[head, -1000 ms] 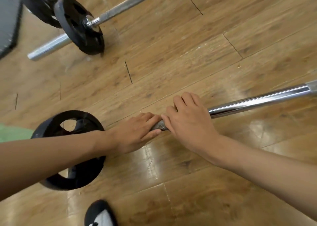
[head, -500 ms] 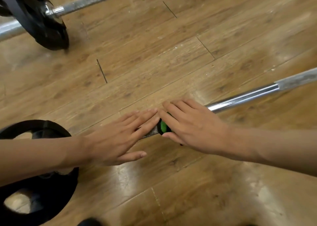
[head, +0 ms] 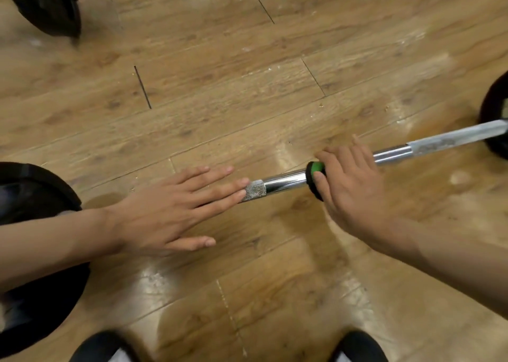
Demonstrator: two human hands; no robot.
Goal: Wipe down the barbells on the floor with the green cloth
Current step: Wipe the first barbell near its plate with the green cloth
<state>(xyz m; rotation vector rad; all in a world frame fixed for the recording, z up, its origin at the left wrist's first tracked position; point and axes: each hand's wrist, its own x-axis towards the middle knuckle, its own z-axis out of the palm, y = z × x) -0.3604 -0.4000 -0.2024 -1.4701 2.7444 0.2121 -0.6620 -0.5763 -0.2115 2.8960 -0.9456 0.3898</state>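
Black shoe toes [head: 101,348] — two, at the bottom edge, one on each side of the view, on a glossy wood-plank floor [head: 220,100].

Left hand [head: 165,210]: flat, palm down, fingers straight and slightly spread, thumb out to the near side. It lies over the left part of the long chrome barbell bar [head: 286,181], fingertips [head: 243,182] on its knurled grey band [head: 255,191]. It grasps nothing and appears only to steady the bar.

Right hand [head: 354,185]: fingers curled over the bar, thumb pressed to the near side, gripping the green cloth with a dark edge [head: 317,167]. The cloth is wrapped round the bar about mid-length, just right of a bare bright stretch of chrome. Only a small bunch shows beside the thumb; the rest is hidden under the palm.

Black round weight plate [head: 33,265]: left end, partly behind the left forearm. Second black plate [head: 494,114]: right edge, where the bar runs out of view.

Farthest: another black plate [head: 46,4], top left corner, blurred, well apart from both hands.

Status, as judged: wiping in progress on this one bar, cloth roughly midway. Which stretches are done cannot be told from shine alone. Likely left — the textured length toward the right plate, and whatever barbell the far plate belongs to.
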